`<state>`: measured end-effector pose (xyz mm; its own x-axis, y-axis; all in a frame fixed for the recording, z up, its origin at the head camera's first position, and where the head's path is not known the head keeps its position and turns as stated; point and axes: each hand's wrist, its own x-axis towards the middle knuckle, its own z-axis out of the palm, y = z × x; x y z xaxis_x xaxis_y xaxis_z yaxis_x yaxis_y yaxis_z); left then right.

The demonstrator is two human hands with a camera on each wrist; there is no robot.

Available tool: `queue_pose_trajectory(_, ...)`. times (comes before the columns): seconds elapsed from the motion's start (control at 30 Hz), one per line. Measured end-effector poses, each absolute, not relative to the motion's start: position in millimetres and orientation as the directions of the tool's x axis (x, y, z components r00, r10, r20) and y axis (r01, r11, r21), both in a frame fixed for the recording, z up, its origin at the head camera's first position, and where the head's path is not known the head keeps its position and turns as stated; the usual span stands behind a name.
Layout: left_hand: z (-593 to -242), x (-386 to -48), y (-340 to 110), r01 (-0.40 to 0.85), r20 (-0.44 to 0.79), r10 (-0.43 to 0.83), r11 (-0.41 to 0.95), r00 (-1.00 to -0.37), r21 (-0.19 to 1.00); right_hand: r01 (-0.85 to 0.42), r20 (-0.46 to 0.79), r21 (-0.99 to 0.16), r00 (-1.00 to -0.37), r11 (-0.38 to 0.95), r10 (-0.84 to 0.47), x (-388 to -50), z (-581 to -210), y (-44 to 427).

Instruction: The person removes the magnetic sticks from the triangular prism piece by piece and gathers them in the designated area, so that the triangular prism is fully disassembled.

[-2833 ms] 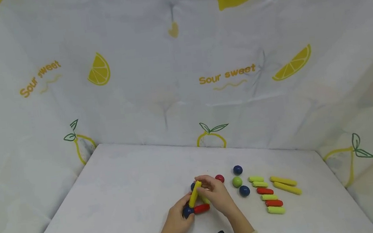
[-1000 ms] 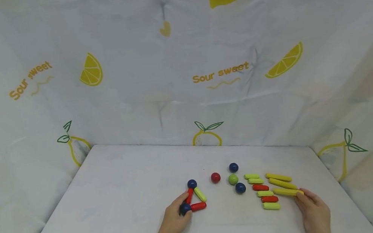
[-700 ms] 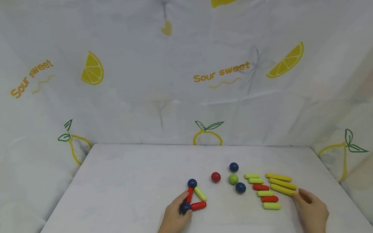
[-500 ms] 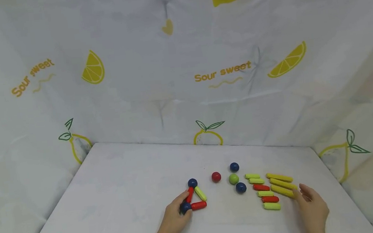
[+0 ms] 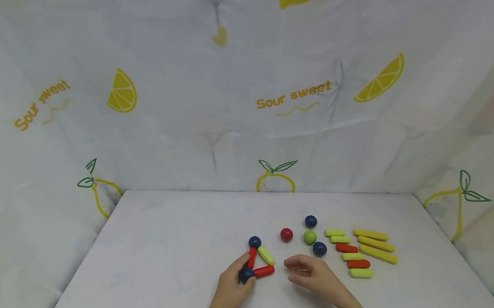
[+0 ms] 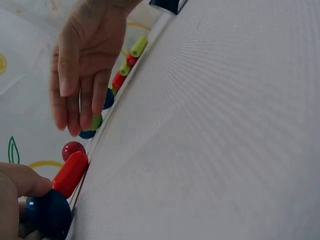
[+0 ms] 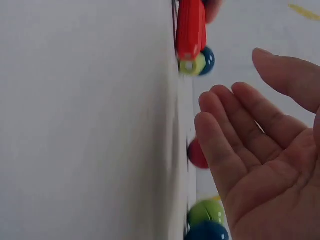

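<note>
My left hand (image 5: 230,290) grips a blue ball (image 5: 246,274), thumb on its near side in the left wrist view. A red rod (image 5: 264,271) sticks out from that ball to the right, and a second red rod (image 5: 251,258) leads up to another blue ball (image 5: 254,242). From this far ball a yellow-green rod (image 5: 265,255) slants down towards the first rod's free end. My right hand (image 5: 316,276) is right of these joined pieces, holding nothing; its fingers are extended and the thumb apart in the right wrist view (image 7: 265,150).
Right of centre lie a red ball (image 5: 286,234), a green ball (image 5: 310,237) and two loose blue balls (image 5: 310,221). Beyond them runs a column of short yellow-green and red rods (image 5: 346,248), beside three long yellow rods (image 5: 377,254). A printed cloth (image 5: 208,128) hangs behind the table.
My right hand took a long yellow rod from the joined pieces, laid it beside the other two, let go and came back left. My left hand stays on the blue ball.
</note>
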<state>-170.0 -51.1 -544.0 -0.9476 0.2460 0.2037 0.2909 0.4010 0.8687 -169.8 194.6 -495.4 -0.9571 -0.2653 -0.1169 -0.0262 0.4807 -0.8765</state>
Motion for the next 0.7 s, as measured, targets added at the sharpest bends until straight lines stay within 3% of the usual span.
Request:
queue_pose_trajectory(0.1,-544.3,-169.3,-50.2,0.287,0.199,0.248,0.399,-0.948,0.871,-0.049,-0.118,-0.891,-0.935,0.452,-0.334,-174.8,-502.4,181.8)
queue_pose_trajectory(0.33,-544.1,-168.8,-49.1,0.306,0.22,0.245,0.404,-0.944,0.862,-0.079,-0.077,-0.912,-0.93,0.402,-0.359,-182.9,-514.6,169.8)
queue_pose_trajectory(0.7,-544.9,-170.2,-50.7,0.323,0.238,0.244,0.412,-0.94,0.852,-0.166,-0.008,-0.864,-0.94,0.475,-0.342,-181.4,-523.8,161.6)
